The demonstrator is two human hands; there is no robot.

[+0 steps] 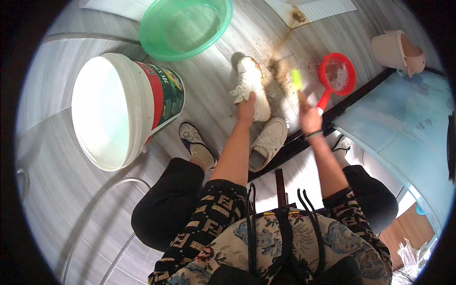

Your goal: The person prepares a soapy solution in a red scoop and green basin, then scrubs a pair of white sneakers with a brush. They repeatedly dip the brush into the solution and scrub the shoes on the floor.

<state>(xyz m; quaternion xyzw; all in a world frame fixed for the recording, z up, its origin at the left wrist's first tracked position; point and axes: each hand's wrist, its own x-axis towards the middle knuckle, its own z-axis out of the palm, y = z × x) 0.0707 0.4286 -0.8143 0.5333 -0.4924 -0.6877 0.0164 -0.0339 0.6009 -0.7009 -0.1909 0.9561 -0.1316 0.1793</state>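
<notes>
My left hand (246, 109) grips a white lace-up sneaker (250, 76) by its side, and the shoe rests tilted on the wet floor with its sole edge to the right. To the right of it, my right hand (310, 119) is closed round the handle of a brush with a yellow-green head (296, 79). Hand and brush are slightly blurred, and the brush is apart from the shoe. The other white sneaker (270, 137) lies nearer to me. Beside my right hand, a red dipper (353, 73) holds sudsy water, its handle pointing toward the hand.
A green basin (147, 35) stands at the far left. A large white bucket (142, 90) lies or leans nearer, with a grey hose (88, 228) below it. A dark-edged step (368, 88), a pale blue panel (394, 111) and a beige container (387, 50) are at the right.
</notes>
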